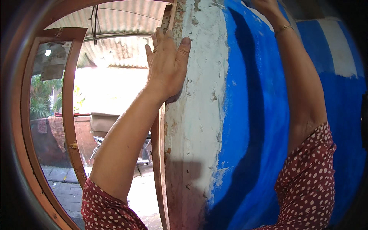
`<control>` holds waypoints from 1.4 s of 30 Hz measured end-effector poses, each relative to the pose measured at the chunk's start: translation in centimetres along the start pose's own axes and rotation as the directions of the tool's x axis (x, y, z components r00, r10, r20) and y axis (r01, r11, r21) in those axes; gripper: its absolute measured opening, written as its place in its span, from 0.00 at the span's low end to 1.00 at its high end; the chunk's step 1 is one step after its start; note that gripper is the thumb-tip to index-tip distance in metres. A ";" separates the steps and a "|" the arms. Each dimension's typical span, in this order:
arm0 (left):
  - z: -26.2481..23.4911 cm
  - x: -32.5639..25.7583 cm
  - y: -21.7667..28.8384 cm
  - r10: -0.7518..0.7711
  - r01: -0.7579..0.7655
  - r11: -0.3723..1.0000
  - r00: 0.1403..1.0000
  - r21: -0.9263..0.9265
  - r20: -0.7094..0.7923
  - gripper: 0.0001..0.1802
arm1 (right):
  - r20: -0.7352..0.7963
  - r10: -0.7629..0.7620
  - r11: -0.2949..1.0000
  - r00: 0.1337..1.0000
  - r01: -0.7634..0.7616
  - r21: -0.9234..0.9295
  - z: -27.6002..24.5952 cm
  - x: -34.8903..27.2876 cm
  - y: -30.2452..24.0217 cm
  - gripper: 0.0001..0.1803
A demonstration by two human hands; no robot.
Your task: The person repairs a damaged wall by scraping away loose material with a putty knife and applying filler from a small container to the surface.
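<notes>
My left hand (pixel 167 63) lies against the edge of the wall beside the wooden door frame (pixel 161 168). Its fingers are stretched upward, the thumb stands apart, and nothing shows in it. Under and beside it runs a rough, pale strip of wall (pixel 195 115) with chipped plaster. My right hand (pixel 266 7) is raised high at the upper edge, in front of the blue painted wall (pixel 276 126). Its fingers are mostly cut off by the picture, so what they hold, if anything, is hidden. A gold bracelet (pixel 284 29) circles that wrist.
An open wooden door with a glass pane (pixel 48 96) stands at the left. Through the doorway are a corrugated roof (pixel 115 50), a parked motorcycle (pixel 143 151) and a low wall (pixel 82 126). White and blue stripes (pixel 337 46) mark the wall at far right.
</notes>
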State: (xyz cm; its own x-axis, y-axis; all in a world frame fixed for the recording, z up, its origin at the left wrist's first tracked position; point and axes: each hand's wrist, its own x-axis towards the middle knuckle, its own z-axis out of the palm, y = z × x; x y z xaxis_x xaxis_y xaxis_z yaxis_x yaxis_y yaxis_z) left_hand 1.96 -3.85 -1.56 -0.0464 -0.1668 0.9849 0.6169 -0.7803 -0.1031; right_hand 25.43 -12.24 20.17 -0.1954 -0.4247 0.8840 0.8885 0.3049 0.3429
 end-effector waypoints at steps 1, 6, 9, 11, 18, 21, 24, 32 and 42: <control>0.2 -0.1 -0.1 0.005 -0.005 1.000 1.000 0.000 0.001 0.46 | 0.022 -0.020 0.999 1.000 0.021 -0.036 0.8 0.6 0.6 0.18; 0.4 -0.1 -0.3 0.022 -0.023 0.998 1.000 0.050 0.020 0.46 | -0.065 -0.316 0.933 0.946 0.298 -0.203 9.7 2.0 2.8 0.07; 0.2 -0.3 -0.1 0.026 -0.026 0.998 1.000 0.065 -0.001 0.46 | 0.258 -0.590 0.712 0.765 0.644 -0.280 6.8 3.7 1.2 0.08; 0.4 -0.4 -0.1 0.035 -0.037 0.996 0.999 0.079 0.023 0.46 | 0.594 -0.485 0.493 0.641 0.762 -0.420 2.2 2.0 -0.9 0.09; 0.1 -0.5 0.1 0.032 -0.031 0.997 0.999 0.070 -0.001 0.46 | -0.075 -0.161 0.986 0.984 0.157 -0.051 7.7 4.4 -1.1 0.10; 0.4 -0.6 -0.3 0.030 -0.031 0.996 0.999 0.082 0.012 0.46 | -0.139 -0.014 1.000 0.990 0.017 0.020 12.0 2.9 -2.7 0.10; 0.6 -0.6 -0.2 0.034 -0.033 0.997 0.999 0.064 -0.009 0.45 | 0.266 -0.266 0.964 0.927 0.255 0.078 8.3 3.3 -3.6 0.12; 0.2 -0.5 -0.5 -0.012 0.011 0.999 0.999 0.032 0.036 0.46 | 0.366 -0.256 0.966 0.895 0.248 0.069 -1.6 -7.2 -9.1 0.15; 1.2 -0.9 -0.7 -0.121 0.154 0.868 0.988 -0.472 0.100 0.51 | -0.009 -0.236 0.971 0.972 0.235 -0.031 8.5 1.1 -5.2 0.10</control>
State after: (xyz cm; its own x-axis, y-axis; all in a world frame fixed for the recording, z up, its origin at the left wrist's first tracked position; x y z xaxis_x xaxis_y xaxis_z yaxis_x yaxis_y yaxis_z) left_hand 2.51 -2.41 -2.17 -0.0419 -0.0098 0.9991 0.1569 -0.9876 -0.0031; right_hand 17.02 -7.02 22.05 -0.3957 -0.4920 0.7755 0.8299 0.1701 0.5313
